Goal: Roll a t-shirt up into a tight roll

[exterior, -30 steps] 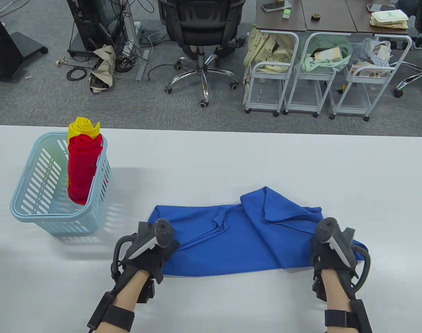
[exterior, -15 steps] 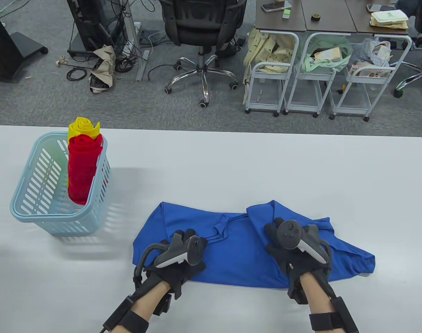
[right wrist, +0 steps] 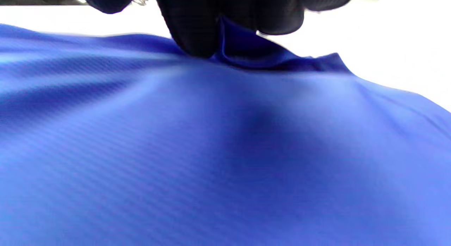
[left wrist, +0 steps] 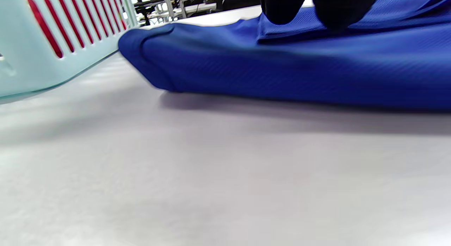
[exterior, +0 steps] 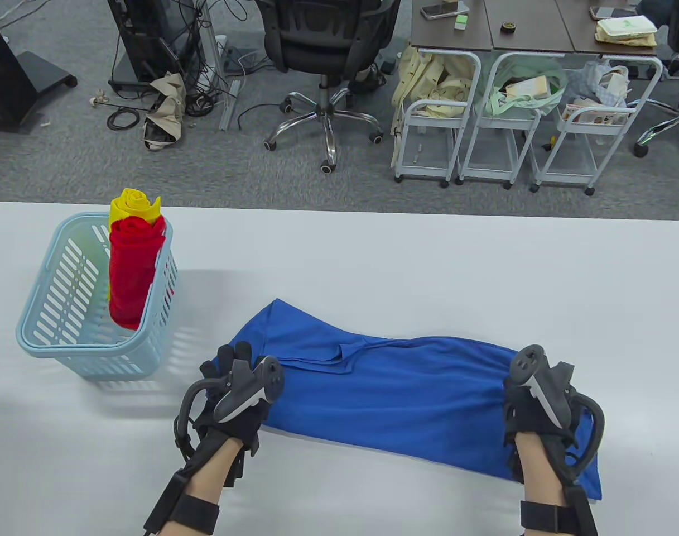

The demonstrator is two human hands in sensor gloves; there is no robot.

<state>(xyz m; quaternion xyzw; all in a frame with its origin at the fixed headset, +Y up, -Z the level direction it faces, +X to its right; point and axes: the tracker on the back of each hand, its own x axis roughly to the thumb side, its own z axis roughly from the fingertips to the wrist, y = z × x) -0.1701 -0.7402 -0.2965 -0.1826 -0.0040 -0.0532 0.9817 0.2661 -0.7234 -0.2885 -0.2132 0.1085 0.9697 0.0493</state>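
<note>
Here the right hand's fingers (right wrist: pixel 197 34) pinch a fold of the blue t-shirt (exterior: pixel 406 391), the left hand's fingers (exterior: pixel 230 357) press flat on its end just beside the basket (exterior: pixel 43 340), so uneven tension could skew the roll.

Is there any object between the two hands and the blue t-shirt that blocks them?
No. The left hand and right hand already touch the blue t-shirt at its two ends; the basket stands apart, left.
</note>
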